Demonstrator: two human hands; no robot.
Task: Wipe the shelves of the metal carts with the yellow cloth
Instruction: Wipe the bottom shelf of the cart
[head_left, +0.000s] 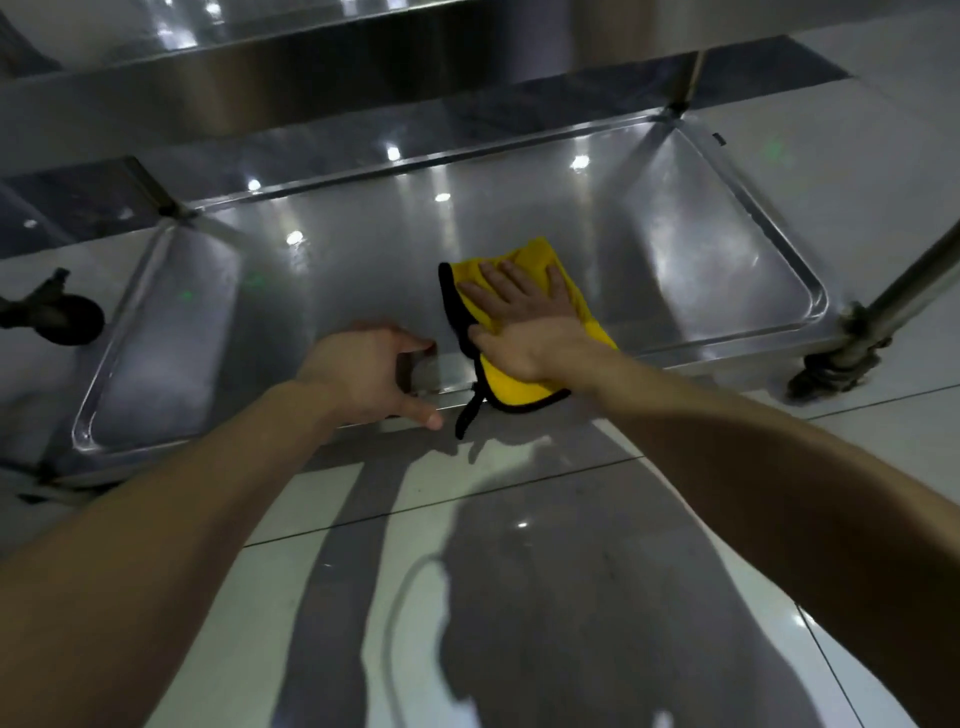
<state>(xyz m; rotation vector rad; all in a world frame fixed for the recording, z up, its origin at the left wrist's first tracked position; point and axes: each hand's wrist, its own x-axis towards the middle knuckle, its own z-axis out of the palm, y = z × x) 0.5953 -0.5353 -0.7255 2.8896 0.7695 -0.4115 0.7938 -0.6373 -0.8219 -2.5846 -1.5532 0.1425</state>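
Yellow cloth (514, 385): a yellow microfibre rectangle with black edging, lying on the shiny stainless-steel bottom shelf (701, 249) of the metal cart, at about 6 o'clock on that shelf. Its near end drapes over the front rim.
Long axis: runs roughly from 12 o'clock to 6 o'clock, leaning slightly towards 11 and 5. The far short edge points into the shelf. A black hanging loop trails from the 7 o'clock corner, outside the rim.
Right grip (519, 317): released and flat, palm down on the middle of the cloth. Its spread fingers (509, 275) point to about 11 o'clock and press without clasping.
Left grip (363, 369): just beside the cloth at 9 o'clock, clenched round the shelf's front rim, fingers inside and thumb outside.
Surroundings: a steel upper shelf (260, 93) overhangs at 12 o'clock. A black caster wheel (67, 319) stands at 9 o'clock and a steel corner post (914, 280) at 3 o'clock, on a glossy tiled floor (519, 571).
Step in hand: wiping the lowest shelf, probably its middle strip.
Risk, cloth: only a flat palm holds it, so a stroke towards 6 o'clock could drag it off the rim onto the floor. The loop could also catch on the edge.
Risk, cart: it stands on casters, so a hard push towards 12 o'clock may roll it if the rim hold slackens.
Risk, coverage: the rounded corners at 3 and 9 o'clock lie well apart from the cloth and could be missed.
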